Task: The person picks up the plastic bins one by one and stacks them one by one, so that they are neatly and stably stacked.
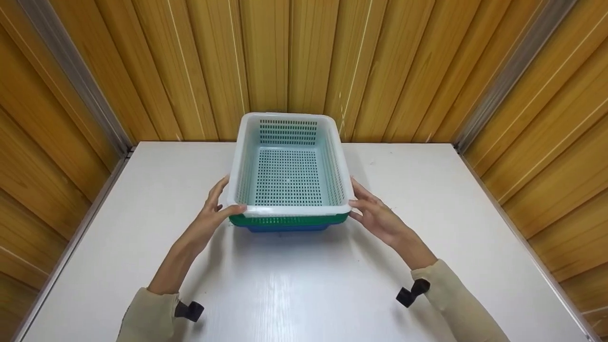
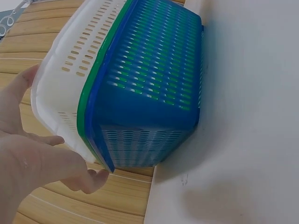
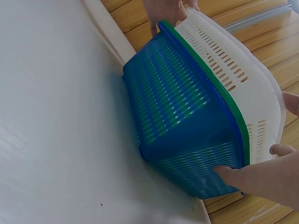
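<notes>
A white slotted plastic basket sits inside a green basket, which is nested in a blue basket on the table. In the left wrist view, much of the white wall stands above the green rim. My left hand grips the white basket's front left corner, thumb over the rim and fingers along its side. At the front right corner, my right hand holds it likewise, thumb at the rim. In the right wrist view, a fingertip of that hand overlaps the blue wall.
The white tabletop reaches back to a wood-pattern panel wall just behind the baskets. Similar panels stand along both sides, with grey metal strips in the corners. A black wrist mount projects from each sleeve.
</notes>
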Demonstrator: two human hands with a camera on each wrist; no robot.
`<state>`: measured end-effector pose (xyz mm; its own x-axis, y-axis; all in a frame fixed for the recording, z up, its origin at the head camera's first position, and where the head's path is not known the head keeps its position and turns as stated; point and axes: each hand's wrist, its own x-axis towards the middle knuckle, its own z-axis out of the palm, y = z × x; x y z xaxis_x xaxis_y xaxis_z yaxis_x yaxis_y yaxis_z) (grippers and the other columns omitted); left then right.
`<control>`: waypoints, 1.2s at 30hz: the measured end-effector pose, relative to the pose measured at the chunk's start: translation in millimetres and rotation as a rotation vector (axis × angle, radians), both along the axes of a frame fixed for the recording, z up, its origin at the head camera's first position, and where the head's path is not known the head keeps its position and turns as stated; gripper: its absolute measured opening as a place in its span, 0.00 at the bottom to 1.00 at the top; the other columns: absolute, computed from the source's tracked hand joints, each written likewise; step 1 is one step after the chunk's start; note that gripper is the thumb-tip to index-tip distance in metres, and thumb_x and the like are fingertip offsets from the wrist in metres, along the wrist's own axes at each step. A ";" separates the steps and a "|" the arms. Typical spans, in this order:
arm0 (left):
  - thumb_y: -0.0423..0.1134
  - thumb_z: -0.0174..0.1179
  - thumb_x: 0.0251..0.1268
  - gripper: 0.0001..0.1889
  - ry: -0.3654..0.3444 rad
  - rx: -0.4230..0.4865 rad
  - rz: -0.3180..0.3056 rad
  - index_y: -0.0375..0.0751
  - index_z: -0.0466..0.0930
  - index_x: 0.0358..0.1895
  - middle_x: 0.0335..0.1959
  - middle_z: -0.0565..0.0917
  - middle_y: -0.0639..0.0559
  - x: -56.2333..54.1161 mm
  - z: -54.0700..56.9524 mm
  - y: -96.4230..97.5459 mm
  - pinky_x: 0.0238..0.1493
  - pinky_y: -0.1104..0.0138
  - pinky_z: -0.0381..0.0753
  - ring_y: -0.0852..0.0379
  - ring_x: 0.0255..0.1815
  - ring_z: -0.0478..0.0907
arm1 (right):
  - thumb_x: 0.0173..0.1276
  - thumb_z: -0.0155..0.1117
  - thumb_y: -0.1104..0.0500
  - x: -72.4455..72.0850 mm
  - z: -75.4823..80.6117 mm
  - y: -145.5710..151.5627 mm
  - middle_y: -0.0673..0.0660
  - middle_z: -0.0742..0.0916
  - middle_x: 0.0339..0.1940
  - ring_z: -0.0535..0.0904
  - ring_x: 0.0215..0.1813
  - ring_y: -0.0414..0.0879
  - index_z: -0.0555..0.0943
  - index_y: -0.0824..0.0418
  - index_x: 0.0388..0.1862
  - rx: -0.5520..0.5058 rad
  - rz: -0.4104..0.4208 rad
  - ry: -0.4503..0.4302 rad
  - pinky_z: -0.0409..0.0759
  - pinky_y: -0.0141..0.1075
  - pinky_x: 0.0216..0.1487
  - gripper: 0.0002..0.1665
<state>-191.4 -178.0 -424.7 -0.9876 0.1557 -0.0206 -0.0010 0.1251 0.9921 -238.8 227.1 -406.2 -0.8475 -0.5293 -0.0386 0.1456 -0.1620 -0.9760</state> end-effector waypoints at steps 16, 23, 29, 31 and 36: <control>0.52 0.64 0.70 0.51 -0.108 0.003 -0.025 0.72 0.34 0.83 0.86 0.30 0.53 4.7 -10.2 -2.9 0.80 0.34 0.34 0.43 0.86 0.24 | 0.79 0.53 0.62 1.5 -19.4 -0.8 0.48 0.47 0.88 0.42 0.87 0.49 0.50 0.41 0.85 -0.003 -0.001 -0.069 0.44 0.58 0.84 0.43; 0.50 0.65 0.69 0.52 -0.135 0.034 -0.031 0.74 0.32 0.82 0.85 0.29 0.46 3.9 -18.7 -5.1 0.81 0.36 0.35 0.41 0.86 0.26 | 0.76 0.56 0.66 2.7 -23.4 -2.0 0.54 0.53 0.86 0.50 0.86 0.56 0.49 0.47 0.86 -0.008 -0.036 -0.084 0.58 0.53 0.82 0.46; 0.46 0.66 0.70 0.53 -0.119 0.092 -0.049 0.73 0.32 0.82 0.85 0.28 0.42 4.1 -23.7 -5.8 0.82 0.43 0.51 0.39 0.86 0.34 | 0.75 0.58 0.66 4.2 -26.5 -3.6 0.57 0.56 0.85 0.53 0.85 0.57 0.52 0.45 0.85 -0.015 -0.077 -0.104 0.57 0.56 0.82 0.46; 0.44 0.66 0.70 0.53 -0.108 0.115 -0.066 0.72 0.31 0.83 0.85 0.31 0.40 4.0 -25.1 -5.2 0.79 0.45 0.61 0.39 0.85 0.45 | 0.76 0.57 0.67 4.7 -28.2 -3.2 0.58 0.55 0.85 0.52 0.85 0.56 0.51 0.46 0.85 -0.025 -0.080 -0.110 0.54 0.57 0.82 0.46; 0.43 0.65 0.71 0.52 -0.081 0.132 -0.072 0.69 0.32 0.83 0.85 0.42 0.35 4.2 -26.5 -3.7 0.73 0.48 0.71 0.40 0.77 0.65 | 0.76 0.56 0.67 5.1 -30.0 -2.9 0.59 0.51 0.86 0.49 0.86 0.56 0.50 0.47 0.86 -0.046 -0.078 -0.109 0.50 0.60 0.83 0.46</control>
<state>-187.2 -181.7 -451.2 -0.9697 0.2328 -0.0741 -0.0770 -0.0035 0.9970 -233.7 224.1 -436.2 -0.8781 -0.4657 -0.1097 0.2355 -0.2211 -0.9464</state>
